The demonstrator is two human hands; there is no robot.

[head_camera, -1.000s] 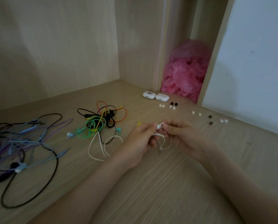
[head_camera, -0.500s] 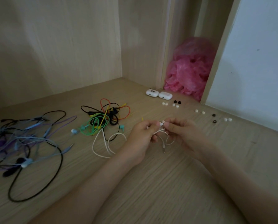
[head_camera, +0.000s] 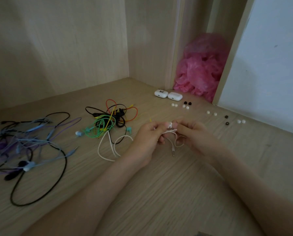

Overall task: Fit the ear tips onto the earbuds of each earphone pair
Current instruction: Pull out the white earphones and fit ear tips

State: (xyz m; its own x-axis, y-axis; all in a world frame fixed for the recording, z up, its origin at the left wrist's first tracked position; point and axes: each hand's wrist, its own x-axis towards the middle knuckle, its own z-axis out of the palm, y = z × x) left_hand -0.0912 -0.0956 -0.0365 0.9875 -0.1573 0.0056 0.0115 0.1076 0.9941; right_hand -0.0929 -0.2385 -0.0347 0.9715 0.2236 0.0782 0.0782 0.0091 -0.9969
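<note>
Since a moment ago the two hands have stayed close together over the middle of the wooden floor, and the small white earbud (head_camera: pixel 169 125) between them has turned a little, so its round end shows. The left hand (head_camera: pixel 148 139) curls with its fingertips pinching the earbud. The right hand (head_camera: pixel 196 136) curls too, and its fingertips press in from the other side. Thin white wire (head_camera: pixel 108 147) loops down from both hands, with a shiny plug (head_camera: pixel 173 151) hanging. Little round white ear tips (head_camera: pixel 185 106) and black ear tips (head_camera: pixel 187 103) lie near the far corner, beside two smooth white charging cases (head_camera: pixel 168 94) and a crinkly pink plastic bag (head_camera: pixel 200 70). Tangled bright wires (head_camera: pixel 111 120) lie to the left.
</note>
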